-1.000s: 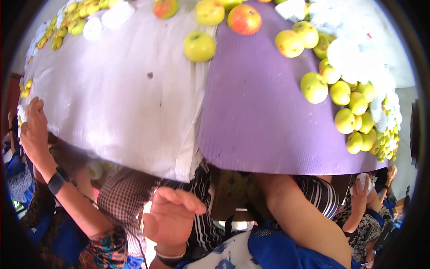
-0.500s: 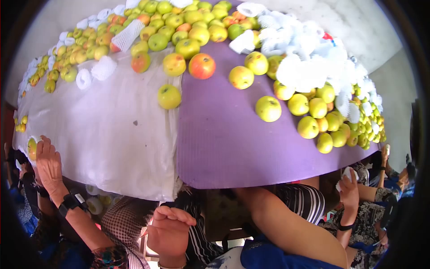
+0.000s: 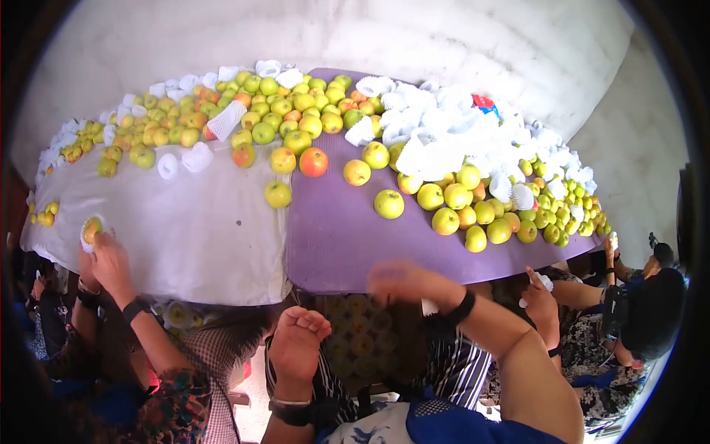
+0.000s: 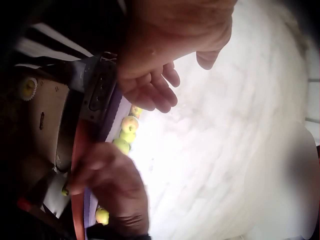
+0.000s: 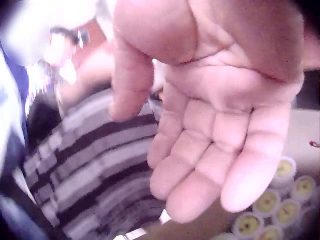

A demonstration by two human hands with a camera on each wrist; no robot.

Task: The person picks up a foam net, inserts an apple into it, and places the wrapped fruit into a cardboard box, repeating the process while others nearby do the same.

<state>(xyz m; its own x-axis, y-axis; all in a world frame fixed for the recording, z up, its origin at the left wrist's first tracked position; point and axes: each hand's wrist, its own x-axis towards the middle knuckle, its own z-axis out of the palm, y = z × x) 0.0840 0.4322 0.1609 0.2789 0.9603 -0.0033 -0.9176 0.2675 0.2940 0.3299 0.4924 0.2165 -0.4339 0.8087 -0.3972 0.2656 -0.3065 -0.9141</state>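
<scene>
My left hand (image 3: pixel 299 344) is raised palm up in front of the table edge, fingers loosely bent, holding nothing; the left wrist view shows the same hand (image 4: pixel 160 55) with its fingers apart. Blurred in the head view, my right hand (image 3: pixel 414 285) is over the front edge of the purple mat (image 3: pixel 333 251). The right wrist view shows its bare palm (image 5: pixel 230 100) and relaxed fingers (image 5: pixel 195 197) around nothing. Below the hands is a box holding apples in white foam nets (image 3: pixel 362 344), seen also as netted apples (image 5: pixel 267 202) in the right wrist view.
Loose apples (image 3: pixel 433 196) and a heap of white foam nets (image 3: pixel 444 133) lie on the purple mat. More apples (image 3: pixel 170 122) line the back of the pale cloth (image 3: pixel 200 244). At left a person's hands hold an apple (image 3: pixel 92 228); another person's hand (image 3: pixel 540 303) is at right.
The head view has tilted up, showing more of the table. My right hand has come up from below the table edge, empty. The neighbour's hands at left have brought an apple closer.
</scene>
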